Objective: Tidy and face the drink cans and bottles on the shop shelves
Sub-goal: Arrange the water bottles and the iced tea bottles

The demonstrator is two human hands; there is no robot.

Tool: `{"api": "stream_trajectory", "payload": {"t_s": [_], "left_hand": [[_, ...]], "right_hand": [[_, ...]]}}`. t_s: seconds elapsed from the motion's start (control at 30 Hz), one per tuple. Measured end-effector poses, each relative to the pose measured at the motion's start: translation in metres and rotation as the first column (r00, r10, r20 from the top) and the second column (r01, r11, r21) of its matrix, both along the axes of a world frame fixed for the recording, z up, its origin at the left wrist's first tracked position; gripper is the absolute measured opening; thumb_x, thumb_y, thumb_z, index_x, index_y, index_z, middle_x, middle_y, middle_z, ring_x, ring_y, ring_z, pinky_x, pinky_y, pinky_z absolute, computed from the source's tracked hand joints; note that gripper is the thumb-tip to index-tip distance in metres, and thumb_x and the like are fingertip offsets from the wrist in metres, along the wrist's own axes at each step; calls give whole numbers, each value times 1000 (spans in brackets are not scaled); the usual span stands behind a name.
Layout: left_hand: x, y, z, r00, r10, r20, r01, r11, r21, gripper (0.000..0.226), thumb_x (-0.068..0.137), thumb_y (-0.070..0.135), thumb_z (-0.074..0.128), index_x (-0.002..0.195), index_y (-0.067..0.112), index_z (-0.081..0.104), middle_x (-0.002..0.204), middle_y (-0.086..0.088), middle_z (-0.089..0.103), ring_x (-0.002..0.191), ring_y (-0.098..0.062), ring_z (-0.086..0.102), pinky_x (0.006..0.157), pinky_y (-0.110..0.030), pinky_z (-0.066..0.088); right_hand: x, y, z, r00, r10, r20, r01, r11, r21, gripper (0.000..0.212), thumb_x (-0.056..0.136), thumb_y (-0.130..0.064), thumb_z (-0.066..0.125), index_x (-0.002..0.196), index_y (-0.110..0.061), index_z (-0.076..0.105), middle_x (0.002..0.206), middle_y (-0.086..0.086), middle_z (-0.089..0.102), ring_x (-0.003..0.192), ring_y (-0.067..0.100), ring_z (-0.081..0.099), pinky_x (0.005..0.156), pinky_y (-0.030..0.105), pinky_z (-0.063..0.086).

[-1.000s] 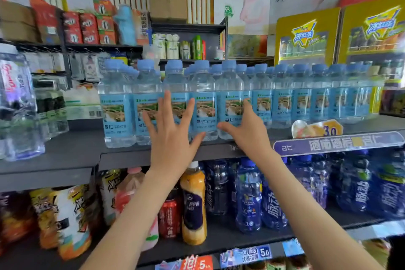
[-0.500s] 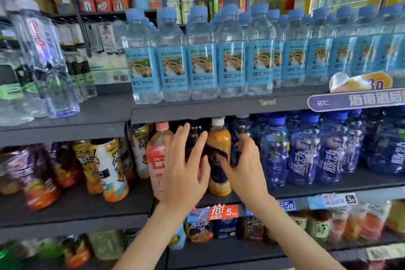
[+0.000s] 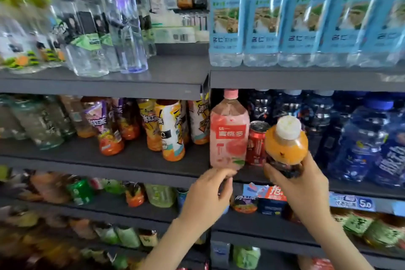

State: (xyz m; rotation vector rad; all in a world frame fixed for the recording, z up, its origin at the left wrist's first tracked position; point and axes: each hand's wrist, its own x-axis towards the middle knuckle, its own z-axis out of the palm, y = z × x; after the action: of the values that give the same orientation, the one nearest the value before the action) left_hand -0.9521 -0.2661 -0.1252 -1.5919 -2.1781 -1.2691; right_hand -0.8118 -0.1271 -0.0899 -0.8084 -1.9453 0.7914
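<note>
the right hand (image 3: 306,190) grips a squat orange plastic bottle (image 3: 286,146) with a white screw cap. its fingers (image 3: 272,171) and thumb are wrapped round the dark lower part, clamped on it from below. the bottle is tilted, cap leaning toward the camera, at the front of the middle grey metal shelf (image 3: 109,165). the hand hides whether its base touches the shelf.

just left of it a red aluminium drink can (image 3: 255,144) stands upright on that shelf. left of the can stands a tall pink plastic peach drink bottle (image 3: 229,129) with a pink cap and a red label band. the can sits between the two bottles, close to both.

the left hand (image 3: 208,197) is below the pink bottle. its fingers (image 3: 221,174) are bent, with the tips at the foot of the bottle by the shelf edge. motion blur hides whether they pinch it or only touch it.

to the right of the orange bottle stand dark blue plastic sports drink bottles (image 3: 361,140) with blue caps. on the shelf above stand clear water bottles with pale blue labels (image 3: 269,24), side by side. in the left bay of the middle shelf stand orange and yellow iced tea bottles (image 3: 171,129), some of them leaning.
</note>
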Motion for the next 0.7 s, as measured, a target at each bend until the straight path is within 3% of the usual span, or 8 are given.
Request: {"api": "stream_trajectory", "payload": {"t_s": [0.1,0.17,0.27,0.37,0.5,0.6,0.7], "left_hand": [[3,-23,-9,986,45,163,-47,999,7,39,90,43,42,121,27,57,114,16,58,105,3,54,86,-20,47],[4,-46,-9,970,93,225,-101,995,26,32,90,42,48,121,38,49,116,22,53,109,8,50,90,-14,44],[-5,-94,-10,928,255,273,-277,960,46,32,88,39,52,115,50,39,115,28,48,109,11,47,89,-10,40],[-22,-148,-17,884,384,269,-406,913,32,31,89,39,54,118,38,45,115,20,51,109,5,49,89,-15,43],[-49,-219,-13,827,492,273,-519,854,31,40,89,29,60,113,49,35,112,21,49,104,8,49,82,-6,39],[-76,-272,-6,784,549,289,-576,817,12,41,89,27,61,111,49,35,111,18,53,103,4,53,83,-9,42],[-110,-334,-2,758,586,286,-611,792,-2,31,89,29,61,116,33,46,110,9,57,100,1,56,81,-11,45]], "right_hand": [[-13,-41,8,979,206,7,-205,978,-21,54,64,-29,84,109,-35,54,93,-22,62,82,-6,58,67,11,42],[-35,-65,7,941,337,-16,-337,941,-38,53,60,-27,86,99,-41,52,88,-30,58,81,-20,54,65,3,42],[-76,-101,1,874,485,0,-485,874,-30,55,61,-24,87,100,-34,49,83,-33,52,74,-31,46,61,-5,34],[-113,-145,-5,779,628,1,-627,778,-42,54,64,-25,85,100,-37,47,86,-32,53,77,-30,48,64,-5,36],[-162,-210,-6,667,744,23,-744,668,-35,56,65,-28,85,96,-48,43,86,-33,53,74,-13,54,66,-1,40],[-203,-261,-4,598,801,24,-799,599,-49,51,66,-29,84,106,-36,53,91,-22,61,84,-4,56,66,-2,38],[-243,-318,-3,561,828,5,-827,561,-41,54,67,-31,83,113,-26,56,95,-18,60,88,-3,55,67,-3,37]]}}
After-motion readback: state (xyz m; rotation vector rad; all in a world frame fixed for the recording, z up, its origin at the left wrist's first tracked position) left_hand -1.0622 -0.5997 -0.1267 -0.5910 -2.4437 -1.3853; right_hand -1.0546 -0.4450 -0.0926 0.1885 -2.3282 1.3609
